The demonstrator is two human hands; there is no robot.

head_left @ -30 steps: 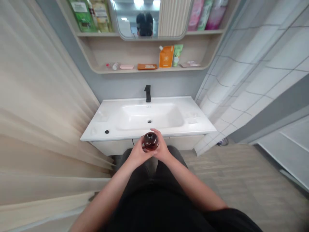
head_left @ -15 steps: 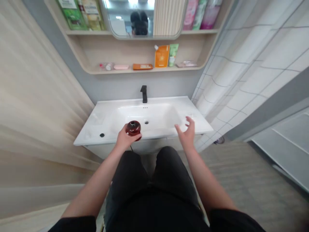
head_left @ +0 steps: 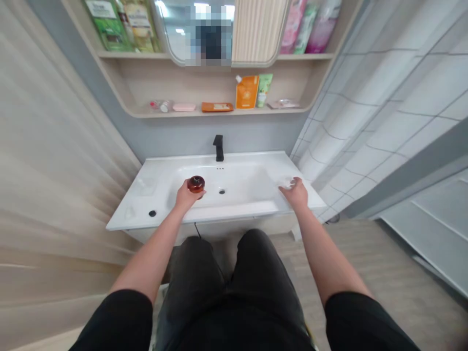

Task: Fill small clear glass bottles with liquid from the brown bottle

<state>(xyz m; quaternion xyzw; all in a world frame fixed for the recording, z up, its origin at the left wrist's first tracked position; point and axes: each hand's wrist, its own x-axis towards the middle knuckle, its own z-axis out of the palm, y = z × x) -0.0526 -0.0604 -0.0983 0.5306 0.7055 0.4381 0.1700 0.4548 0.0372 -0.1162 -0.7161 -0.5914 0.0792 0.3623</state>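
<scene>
1. A round amber bottle (head_left: 196,184) with a dark top stands nearly upright above the front of the basin, just left of the drain.
2. The person's left hand (head_left: 187,197) is closed around the bottle's lower half, cupping it from below and holding it clear of the basin floor.
3. The right hand (head_left: 296,194) is open, its fingers apart, and it sits at the basin's right edge, well apart from the bottle. A pale, translucent patch just beside its fingertips (head_left: 287,183) is too blurred to identify.
4. Both hands are over a white sink (head_left: 153,195), with a drain (head_left: 222,191) in the basin and a black faucet (head_left: 218,147) at the back. A small black plug (head_left: 152,213) sits on the left of the deck.
5. Behind the faucet, a shelf (head_left: 219,113) carries an orange pouch (head_left: 247,91), a green tube (head_left: 264,90), a pink soap bar (head_left: 184,107) and an orange packet (head_left: 217,107).
6. Higher up, a rounded mirror (head_left: 197,29) sits between green packages (head_left: 109,24) and pink bottles (head_left: 318,24).
7. A tiled wall (head_left: 383,122) runs along the right, and a pleated beige curtain (head_left: 54,146) hangs on the left.
8. Below the sink, the person's dark shorts (head_left: 234,287) fill the foreground.
</scene>
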